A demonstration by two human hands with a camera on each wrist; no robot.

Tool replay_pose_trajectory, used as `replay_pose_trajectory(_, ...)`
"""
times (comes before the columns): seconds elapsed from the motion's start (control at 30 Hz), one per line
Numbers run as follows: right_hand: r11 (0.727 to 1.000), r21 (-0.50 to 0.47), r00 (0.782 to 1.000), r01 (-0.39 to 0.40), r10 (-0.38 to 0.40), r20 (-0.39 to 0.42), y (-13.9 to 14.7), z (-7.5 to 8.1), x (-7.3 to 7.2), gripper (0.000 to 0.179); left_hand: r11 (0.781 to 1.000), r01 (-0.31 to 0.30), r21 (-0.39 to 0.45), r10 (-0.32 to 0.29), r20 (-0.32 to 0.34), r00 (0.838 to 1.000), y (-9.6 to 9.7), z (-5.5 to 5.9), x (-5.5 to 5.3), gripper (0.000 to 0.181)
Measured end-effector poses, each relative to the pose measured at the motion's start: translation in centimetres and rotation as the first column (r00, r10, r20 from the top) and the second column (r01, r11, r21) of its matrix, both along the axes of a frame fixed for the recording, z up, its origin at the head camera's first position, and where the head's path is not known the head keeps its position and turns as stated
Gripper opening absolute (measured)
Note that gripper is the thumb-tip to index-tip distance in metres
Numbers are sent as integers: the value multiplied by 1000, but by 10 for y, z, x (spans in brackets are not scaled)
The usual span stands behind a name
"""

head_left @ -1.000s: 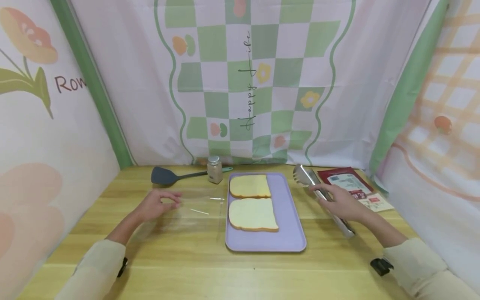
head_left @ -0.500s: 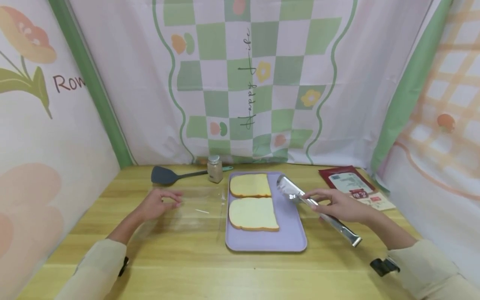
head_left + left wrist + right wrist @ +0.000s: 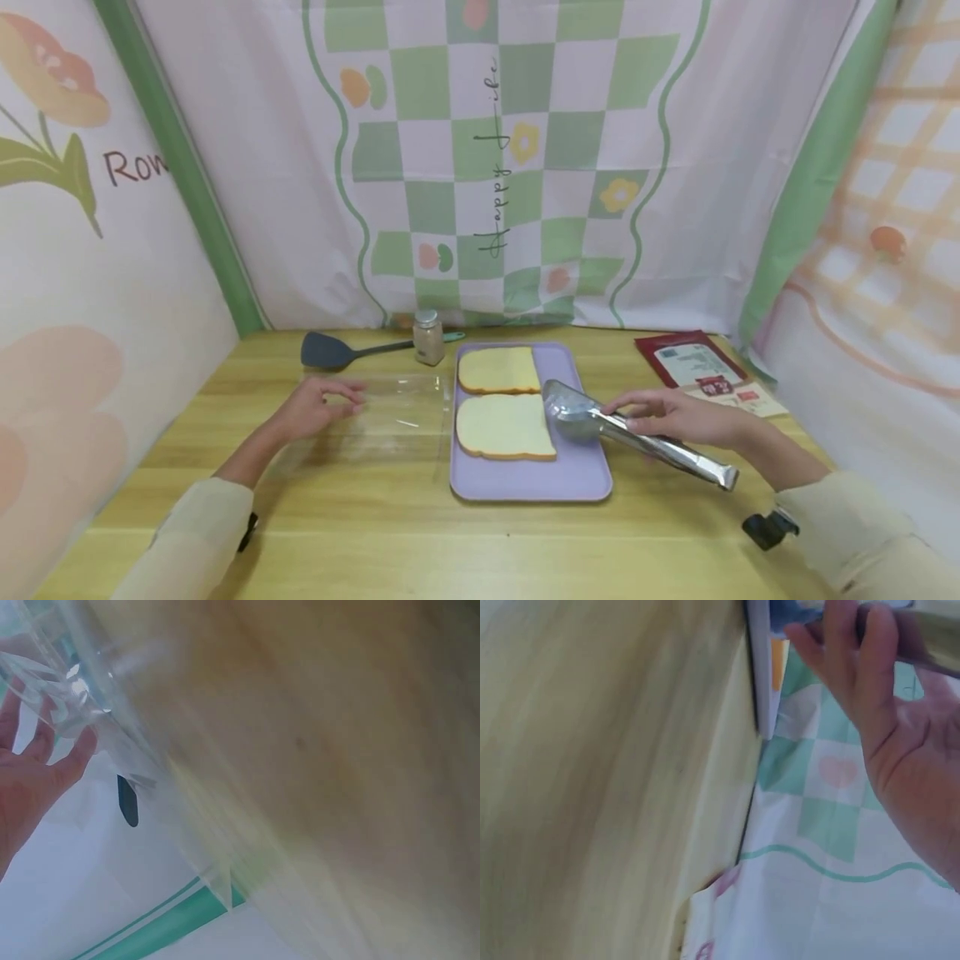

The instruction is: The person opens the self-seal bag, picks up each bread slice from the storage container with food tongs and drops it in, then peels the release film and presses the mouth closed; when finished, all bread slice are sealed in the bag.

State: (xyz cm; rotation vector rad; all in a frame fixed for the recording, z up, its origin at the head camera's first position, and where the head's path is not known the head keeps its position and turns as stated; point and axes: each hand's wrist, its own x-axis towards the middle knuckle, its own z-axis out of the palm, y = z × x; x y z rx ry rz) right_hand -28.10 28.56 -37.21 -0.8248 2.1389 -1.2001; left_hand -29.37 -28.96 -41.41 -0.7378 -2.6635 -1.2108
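Observation:
My right hand (image 3: 693, 417) holds metal food tongs (image 3: 660, 450) around their middle. The tongs' head overlaps the lilac tray (image 3: 532, 482) in the head view, right at the edge of the nearer bread slice (image 3: 502, 427). A second bread slice (image 3: 498, 371) lies behind it on the tray. To the left, my left hand (image 3: 311, 408) grips the side of a clear plastic container (image 3: 405, 446), its thumb and fingers curved at the edge. In the left wrist view the fingertips (image 3: 86, 739) meet the see-through plastic.
A black spatula (image 3: 326, 352) with a green handle end lies at the back left, behind a glass jar (image 3: 428, 340) with a metal lid. A dark red food packet (image 3: 693, 362) lies at the back right. Fabric curtains (image 3: 495, 167) stand around the wooden table (image 3: 375, 550).
My right hand has swung the tongs leftward from beside the tray to over it, then nearer to the front bread slice. The left hand has stayed in place.

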Motion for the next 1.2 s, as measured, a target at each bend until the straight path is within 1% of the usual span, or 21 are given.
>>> replay_pose_trajectory(0.1,1000,-12,998,-7,8,66,4,-4,-3,39,1000,9,-4,-9,-19,1000,1,1,0,9)
replay_pose_trajectory(0.23,1000,3,995,-24,24,94,9,-8,-10,39,1000,14,-12,-15,-47,999,2,0,-1,8)
replay_pose_trajectory(0.33,999,-12,990,-46,48,136,11,-9,-16,41,1000,13,-6,-13,-36,999,3,1,0,8)
replay_pose_trajectory(0.37,998,-22,987,-54,56,151,11,-9,-18,41,1000,12,-10,-12,-32,999,4,3,2,8)
replay_pose_trajectory(0.43,997,-42,981,-63,70,184,10,-9,-20,41,1000,9,-15,-10,-18,1000,10,13,10,7)
replay_pose_trajectory(0.53,995,-61,969,-80,92,230,10,-9,-24,42,1000,6,-16,-6,-11,1000,11,16,11,7)
replay_pose_trajectory(0.6,994,-63,963,-86,99,252,10,-10,-25,42,1000,6,-11,-6,-4,1000,11,15,10,8)
replay_pose_trajectory(0.67,993,-67,957,-97,111,268,11,-11,-27,42,1000,8,-4,-8,-7,1000,7,6,3,9)
replay_pose_trajectory(0.83,993,-45,947,-113,122,298,13,-14,-33,42,1000,12,-4,-12,-2,1000,5,5,3,9)
replay_pose_trajectory(0.97,993,-13,937,-116,114,330,14,-17,-39,41,1000,6,-11,-6,-6,1000,5,4,3,8)
replay_pose_trajectory(1.1,992,18,932,-125,111,344,13,-18,-46,41,1000,2,-16,-2,-11,1000,4,3,2,8)
replay_pose_trajectory(1.2,990,39,936,-135,114,334,12,-17,-50,41,1000,2,-22,-2,-13,1000,4,2,2,8)
